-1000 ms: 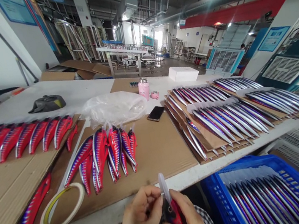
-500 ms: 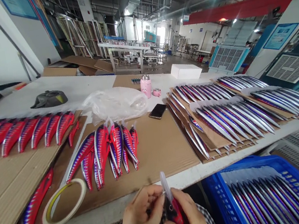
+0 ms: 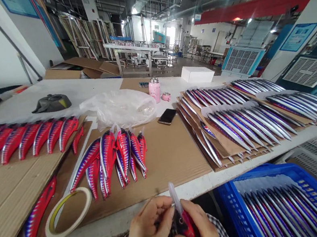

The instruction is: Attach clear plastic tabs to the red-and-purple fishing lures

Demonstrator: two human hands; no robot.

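Low in the head view, my right hand (image 3: 195,232) grips a red fishing lure (image 3: 185,226) with a clear plastic lip (image 3: 175,199) pointing up. My left hand (image 3: 148,234) pinches at the lure's front near the lip, and its fingertips hide what they hold. Both hands are over my checked sleeves, just past the white table's front edge (image 3: 111,231). On brown cardboard (image 3: 172,161) ahead lies a pile of red and purple lures (image 3: 119,158). A roll of yellow-edged tape (image 3: 67,213) sits to the left.
Cardboard sheets hold rows of red lures (image 3: 27,140) at left and silver-purple lures (image 3: 240,128) at right. A blue plastic crate (image 3: 231,220) of silver lures stands at lower right. A plastic bag (image 3: 120,109), phone (image 3: 167,117) and pink flask (image 3: 155,89) lie beyond.
My hands and the lure stay in nearly the same grip. The whole scene shifts slightly in view with my head.
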